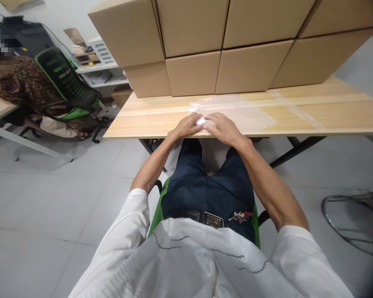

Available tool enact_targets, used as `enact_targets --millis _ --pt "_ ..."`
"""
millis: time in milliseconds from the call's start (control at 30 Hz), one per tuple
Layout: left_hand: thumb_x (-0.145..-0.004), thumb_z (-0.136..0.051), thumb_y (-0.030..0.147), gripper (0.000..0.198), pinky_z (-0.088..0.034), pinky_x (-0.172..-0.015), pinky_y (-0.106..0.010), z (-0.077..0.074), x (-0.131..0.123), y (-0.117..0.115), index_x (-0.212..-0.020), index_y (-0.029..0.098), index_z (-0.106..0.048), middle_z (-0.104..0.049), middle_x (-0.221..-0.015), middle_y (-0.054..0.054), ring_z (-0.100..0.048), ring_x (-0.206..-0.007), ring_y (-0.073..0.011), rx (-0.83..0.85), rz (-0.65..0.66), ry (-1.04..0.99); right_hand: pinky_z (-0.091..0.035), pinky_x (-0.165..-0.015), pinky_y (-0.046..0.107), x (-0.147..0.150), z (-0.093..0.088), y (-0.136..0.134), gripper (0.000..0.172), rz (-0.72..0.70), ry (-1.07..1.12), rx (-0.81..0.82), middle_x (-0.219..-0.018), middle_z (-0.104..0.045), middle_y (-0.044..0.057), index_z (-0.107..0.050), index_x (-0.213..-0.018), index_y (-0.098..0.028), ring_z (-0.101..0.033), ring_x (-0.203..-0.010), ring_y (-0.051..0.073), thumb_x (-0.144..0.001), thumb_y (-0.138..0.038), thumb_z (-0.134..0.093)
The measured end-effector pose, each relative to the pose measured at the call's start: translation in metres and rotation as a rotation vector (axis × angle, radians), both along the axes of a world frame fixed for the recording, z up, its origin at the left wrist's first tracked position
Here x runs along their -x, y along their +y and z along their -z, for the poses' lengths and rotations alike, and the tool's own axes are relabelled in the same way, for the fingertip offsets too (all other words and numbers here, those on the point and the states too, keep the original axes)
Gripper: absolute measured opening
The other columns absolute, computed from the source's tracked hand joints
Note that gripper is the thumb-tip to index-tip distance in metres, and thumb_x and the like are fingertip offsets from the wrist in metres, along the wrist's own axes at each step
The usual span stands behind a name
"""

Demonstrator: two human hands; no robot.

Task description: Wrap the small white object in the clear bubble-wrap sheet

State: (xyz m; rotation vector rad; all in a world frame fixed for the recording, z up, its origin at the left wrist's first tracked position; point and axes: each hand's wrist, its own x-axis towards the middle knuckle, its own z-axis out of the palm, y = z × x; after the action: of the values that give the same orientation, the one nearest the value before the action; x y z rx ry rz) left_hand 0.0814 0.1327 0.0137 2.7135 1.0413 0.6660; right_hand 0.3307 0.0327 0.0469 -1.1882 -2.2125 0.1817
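Both my hands rest together at the near edge of a pale wooden table point(313, 111). My left hand point(186, 125) and my right hand point(221, 127) close around a small white object point(200, 121) held between them; only a bit of it shows, and I cannot make out what it is. A sheet of clear plastic film point(245, 109) lies flat on the table just behind my hands and under them.
Several cardboard boxes point(192, 49) are stacked in a wall along the table's back. At the left another person point(27, 89) sits by a green and black office chair point(68, 85). A metal chair base point(354, 223) stands on the grey floor at the right.
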Motion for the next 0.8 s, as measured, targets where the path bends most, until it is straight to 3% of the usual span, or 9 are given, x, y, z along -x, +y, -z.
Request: enact_targets --millis 133,267,467,600,800 --pt "-0.114 -0.067 0.053 0.064 -0.056 -0.135 -0.052 -0.003 -0.001 -0.002 -0.164 0.014 -0.073 -0.077 -0.165 -0.022 -0.072 -0.154 -0.04 0.02 -0.035 0.075 -0.049 -0.138 0.065 -0.004 0.019 -0.024 0.059 -0.081 -0.184 -0.013 -0.17 -0.075 0.024 -0.075 -0.164 -0.015 -0.067 -0.158 0.047 -0.117 -0.048 -0.061" --pt "-0.116 -0.065 0.05 0.064 -0.054 -0.139 -0.051 -0.007 -0.001 -0.005 -0.169 0.015 -0.072 -0.076 -0.168 -0.021 -0.07 -0.159 -0.039 0.036 -0.022 0.068 -0.049 -0.14 0.063 -0.005 0.031 -0.023 0.063 -0.063 -0.179 0.025 -0.173 -0.073 0.022 -0.069 -0.172 -0.016 -0.065 -0.162 0.045 -0.12 -0.05 -0.057" --pt "-0.117 -0.061 0.064 0.068 -0.055 -0.137 -0.052 -0.005 0.001 -0.004 -0.163 0.017 -0.075 -0.077 -0.165 -0.021 -0.072 -0.157 -0.0388 0.068 0.021 -0.007 -0.053 -0.136 0.064 0.003 0.023 -0.015 0.053 -0.024 -0.054 0.099 -0.164 -0.078 0.022 -0.075 -0.156 -0.018 -0.069 -0.156 0.043 -0.121 -0.048 -0.049" --pt "-0.114 -0.061 0.067 0.068 -0.054 -0.137 -0.053 -0.006 0.0 -0.003 -0.156 0.017 -0.079 -0.078 -0.164 -0.021 -0.072 -0.154 -0.0387 0.086 0.034 -0.072 -0.057 -0.128 0.062 0.01 0.016 -0.018 0.05 0.044 -0.017 0.172 -0.16 -0.079 0.024 -0.07 -0.155 -0.017 -0.072 -0.149 0.043 -0.118 -0.043 -0.05" --pt "-0.119 -0.042 0.062 0.057 -0.059 -0.129 -0.053 -0.011 -0.004 -0.002 -0.124 0.024 -0.085 -0.087 -0.134 -0.016 -0.077 -0.137 -0.0361 0.107 0.105 -0.107 -0.057 -0.127 0.063 0.018 0.009 -0.022 0.056 0.095 -0.11 0.134 -0.169 -0.074 0.027 -0.062 -0.165 -0.014 -0.07 -0.151 0.047 -0.114 -0.035 -0.053"
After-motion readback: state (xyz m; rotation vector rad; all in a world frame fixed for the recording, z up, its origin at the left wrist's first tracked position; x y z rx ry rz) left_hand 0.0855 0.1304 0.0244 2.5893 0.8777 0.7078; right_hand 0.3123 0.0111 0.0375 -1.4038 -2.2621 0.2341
